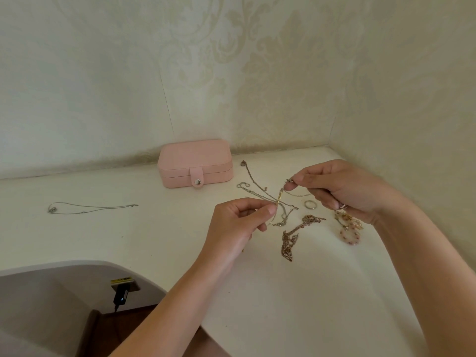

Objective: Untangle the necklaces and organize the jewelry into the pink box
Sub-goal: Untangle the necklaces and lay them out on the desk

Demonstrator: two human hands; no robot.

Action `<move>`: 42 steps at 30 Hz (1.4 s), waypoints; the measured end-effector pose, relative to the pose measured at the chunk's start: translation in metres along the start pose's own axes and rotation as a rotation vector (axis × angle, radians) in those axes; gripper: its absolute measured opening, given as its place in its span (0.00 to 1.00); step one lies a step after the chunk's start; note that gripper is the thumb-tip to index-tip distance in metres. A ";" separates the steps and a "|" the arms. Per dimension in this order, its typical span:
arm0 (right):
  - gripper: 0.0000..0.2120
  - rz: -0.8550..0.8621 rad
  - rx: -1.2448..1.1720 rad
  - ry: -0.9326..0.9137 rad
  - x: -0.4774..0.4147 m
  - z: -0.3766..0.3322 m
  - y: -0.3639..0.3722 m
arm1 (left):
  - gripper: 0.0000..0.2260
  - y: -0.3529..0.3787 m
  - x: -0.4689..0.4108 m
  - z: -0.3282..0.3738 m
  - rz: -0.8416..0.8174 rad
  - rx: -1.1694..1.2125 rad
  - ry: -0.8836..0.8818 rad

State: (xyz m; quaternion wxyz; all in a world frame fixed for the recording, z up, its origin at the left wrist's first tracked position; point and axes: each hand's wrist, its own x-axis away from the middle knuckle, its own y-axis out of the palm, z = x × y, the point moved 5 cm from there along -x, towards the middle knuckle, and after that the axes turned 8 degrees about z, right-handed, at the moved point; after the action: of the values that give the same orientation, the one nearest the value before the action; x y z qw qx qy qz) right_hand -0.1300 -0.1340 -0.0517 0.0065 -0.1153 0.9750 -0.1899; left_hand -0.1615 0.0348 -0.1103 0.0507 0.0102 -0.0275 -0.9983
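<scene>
Desk (128, 235): one, white, fitted into a corner of pale patterned wall (231, 73). Your two hands work above its right half.

Left hand (239, 222): thumb and forefinger are pressed together on the knot of the tangle of thin chains (257, 193), where a gold link shows. The other fingers (247, 206) are curled in.

Right hand (342, 189): its fingers (296, 180) and thumb pinch one strand of the same tangle, up and to the right of your left-hand pinch.

Pink box (195, 163): one, lid closed, its strap snapped down over the front by one silver stud. It stands against the back wall, left of the tangle and apart from it.

Necklaces: I cannot count how many chains are in the tangle. Its loose ends trail on the desk toward the box and below your left fingers. One silver necklace (90, 207) lies alone, drawn out long, well to the left. One darker chain (291, 238) lies bunched on the desk between your forearms.

Black plug (121, 297): one, under the desk edge at lower left.

Earring cluster (350, 233): it lies just under your right wrist, with one pink beaded hoop at its near end. I cannot tell how many pieces it holds.

Loose ring (309, 204): one, on the desk between the tangle and the earring cluster.
</scene>
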 end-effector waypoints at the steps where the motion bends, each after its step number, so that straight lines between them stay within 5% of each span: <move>1: 0.11 -0.003 -0.002 0.002 0.000 0.000 0.000 | 0.02 0.000 0.000 0.001 0.002 -0.005 0.002; 11: 0.15 0.046 -0.004 0.015 -0.008 0.010 0.008 | 0.05 0.000 0.000 0.005 -0.017 0.015 0.043; 17: 0.12 0.095 -0.504 0.066 -0.009 0.006 0.000 | 0.03 0.001 0.001 0.007 -0.053 0.170 -0.028; 24: 0.12 -0.010 -0.642 0.170 -0.011 0.015 0.013 | 0.02 -0.001 -0.006 0.004 -0.116 0.661 -0.187; 28: 0.15 -0.132 -0.669 0.101 -0.012 0.016 0.021 | 0.10 -0.001 -0.006 0.003 -0.248 0.774 -0.250; 32: 0.18 -0.163 -0.687 0.057 -0.014 0.014 0.021 | 0.04 0.007 0.002 0.004 -0.379 0.561 -0.284; 42: 0.12 -0.060 -0.580 0.018 -0.005 0.000 0.015 | 0.09 0.015 0.015 0.001 -0.549 0.058 -0.207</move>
State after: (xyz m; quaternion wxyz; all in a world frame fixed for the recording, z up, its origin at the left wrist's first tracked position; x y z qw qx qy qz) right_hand -0.1282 -0.1187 -0.0571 -0.0409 -0.1395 0.9847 0.0959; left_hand -0.1750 0.0186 -0.1082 -0.2244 -0.0831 -0.0571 -0.9693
